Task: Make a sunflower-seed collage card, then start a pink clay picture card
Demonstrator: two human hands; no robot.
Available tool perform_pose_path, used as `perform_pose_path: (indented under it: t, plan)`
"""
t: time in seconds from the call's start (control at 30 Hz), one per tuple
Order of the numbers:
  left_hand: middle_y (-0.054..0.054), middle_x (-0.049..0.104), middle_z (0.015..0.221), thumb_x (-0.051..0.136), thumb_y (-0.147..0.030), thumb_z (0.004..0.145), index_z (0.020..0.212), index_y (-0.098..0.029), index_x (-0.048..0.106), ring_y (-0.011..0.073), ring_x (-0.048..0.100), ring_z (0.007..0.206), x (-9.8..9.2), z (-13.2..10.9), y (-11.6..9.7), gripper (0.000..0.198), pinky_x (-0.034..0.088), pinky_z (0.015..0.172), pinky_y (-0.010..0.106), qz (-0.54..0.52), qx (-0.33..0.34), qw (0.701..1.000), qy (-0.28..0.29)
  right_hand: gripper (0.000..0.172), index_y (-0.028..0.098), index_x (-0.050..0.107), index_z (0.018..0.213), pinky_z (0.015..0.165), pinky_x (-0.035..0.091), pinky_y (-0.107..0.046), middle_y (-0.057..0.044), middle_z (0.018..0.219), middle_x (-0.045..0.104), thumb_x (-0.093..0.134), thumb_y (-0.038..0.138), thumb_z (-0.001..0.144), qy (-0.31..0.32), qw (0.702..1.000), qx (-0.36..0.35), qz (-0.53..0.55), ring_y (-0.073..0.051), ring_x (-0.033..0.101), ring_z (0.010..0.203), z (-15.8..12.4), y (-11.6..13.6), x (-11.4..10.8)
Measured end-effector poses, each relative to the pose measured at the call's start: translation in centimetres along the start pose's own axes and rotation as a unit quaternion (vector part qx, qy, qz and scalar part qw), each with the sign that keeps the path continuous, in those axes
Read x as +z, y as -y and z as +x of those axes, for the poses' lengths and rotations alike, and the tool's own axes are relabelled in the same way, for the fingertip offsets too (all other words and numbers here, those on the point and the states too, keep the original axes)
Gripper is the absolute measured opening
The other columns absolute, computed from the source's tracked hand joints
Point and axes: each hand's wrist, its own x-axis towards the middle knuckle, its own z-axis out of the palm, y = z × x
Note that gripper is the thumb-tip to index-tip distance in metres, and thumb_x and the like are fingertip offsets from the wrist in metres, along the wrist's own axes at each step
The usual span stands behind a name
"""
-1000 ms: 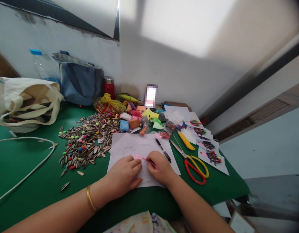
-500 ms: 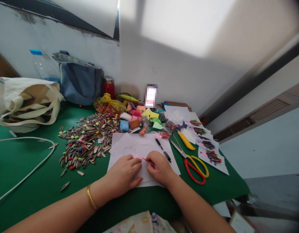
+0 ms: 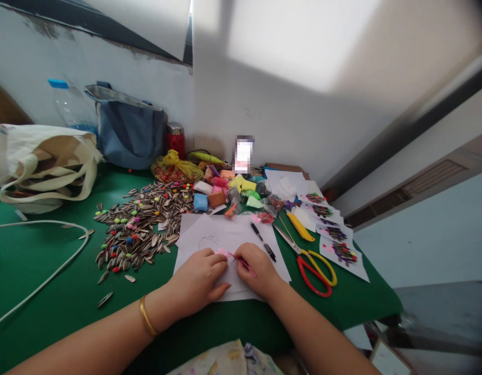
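White paper sheets (image 3: 241,234) lie in front of me, with a dark round drawing (image 3: 208,242) of small scale-like marks. My left hand (image 3: 204,278) rests on the paper below the drawing, its thumb apart from the fingers. Its fingertips lie beside a small pink piece (image 3: 222,251), which looks like soft clay. A thin pink stick-like tool (image 3: 247,266) is pinched in my right hand (image 3: 258,271). Its tip points left at the pink piece; whether they touch I cannot tell. Just beyond my right hand lies a black pen (image 3: 257,232) with its cap (image 3: 270,252) beside it.
Scissors (image 3: 303,255) and a yellow cutter (image 3: 300,227) lie at right, near paper cards (image 3: 360,268) bearing seeds. Sunflower seeds (image 3: 147,224) mixed with coloured bits are heaped at left. Bagged coloured clay (image 3: 217,199), a phone (image 3: 244,155) and bags (image 3: 131,130) stand behind.
The pink tool in my right hand has shifted very slightly left. My left hand stays almost where it was on the paper.
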Motion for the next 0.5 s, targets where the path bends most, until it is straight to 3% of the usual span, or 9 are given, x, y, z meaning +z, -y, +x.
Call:
perform_pose_path:
  t: [0.3, 0.5]
  plan:
    - [0.009, 0.067, 0.106, 0.063, -0.033, 0.086, 0.108, -0.020, 0.065, 0.0252, 0.058, 0.096, 0.11, -0.05, 0.16, 0.026, 0.048, 0.085, 0.040, 0.001, 0.004, 1.000, -0.016, 0.022, 0.022, 0.057, 0.090, 0.076, 0.046, -0.033, -0.004, 0.085, 0.060, 0.050, 0.005, 0.077, 0.006, 1.000, -0.012, 0.002, -0.020, 0.056, 0.082, 0.01, 0.10, 0.04]
    - [0.010, 0.060, 0.128, 0.064, -0.031, 0.085, 0.114, -0.019, 0.061, 0.0273, 0.057, 0.102, 0.16, -0.23, 0.12, 0.032, 0.048, 0.089, 0.043, 0.027, -0.002, 1.000, -0.015, 0.022, 0.021, 0.056, 0.088, 0.075, 0.045, -0.033, -0.004, 0.084, 0.059, 0.050, 0.005, 0.076, -0.020, 1.000, 0.005, -0.014, -0.020, 0.055, 0.082, -0.12, -0.19, 0.06]
